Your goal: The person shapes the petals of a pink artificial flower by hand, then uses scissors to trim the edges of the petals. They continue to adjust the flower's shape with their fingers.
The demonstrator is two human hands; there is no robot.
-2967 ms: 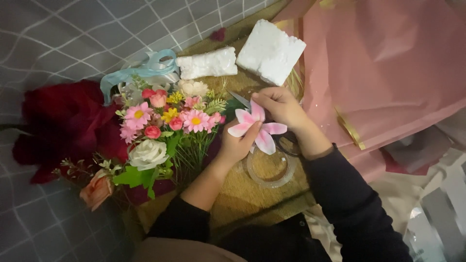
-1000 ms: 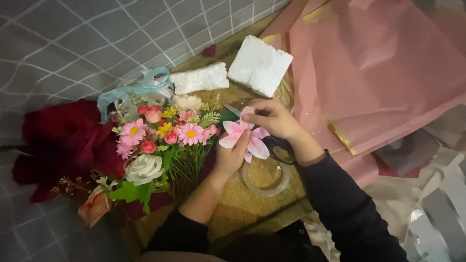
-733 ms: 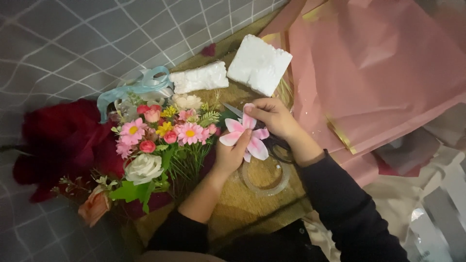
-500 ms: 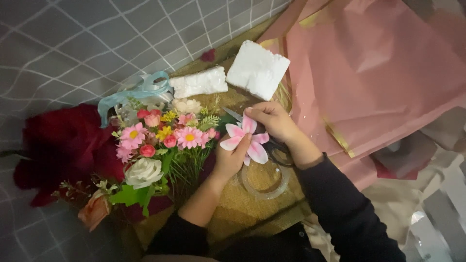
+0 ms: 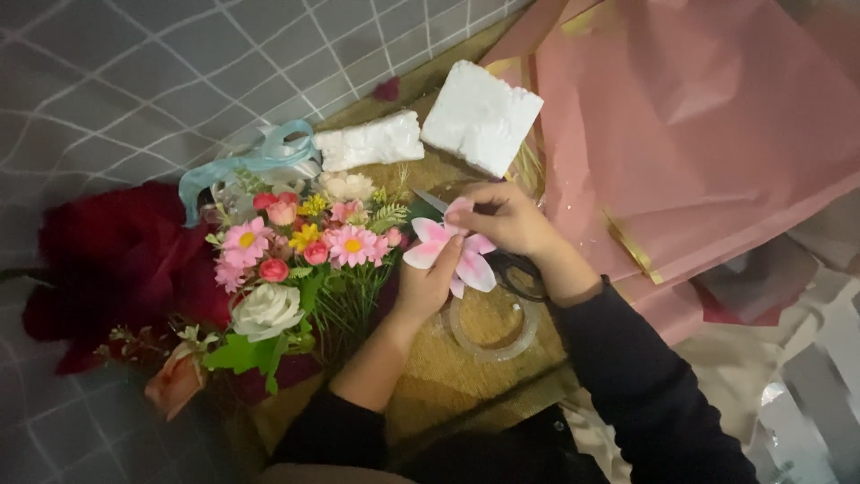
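Fingers around a pink-and-white, broad-petalled flower.

Both forearms reach forward and meet in the middle. The left hand is cupped, fingers curled upward in a grip. The right hand arches above it, fingertips pinched together, wrist bent, sleeve dark.

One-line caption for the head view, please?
Both hands, left hand and right hand, hold a pink lily beside a mixed bouquet.
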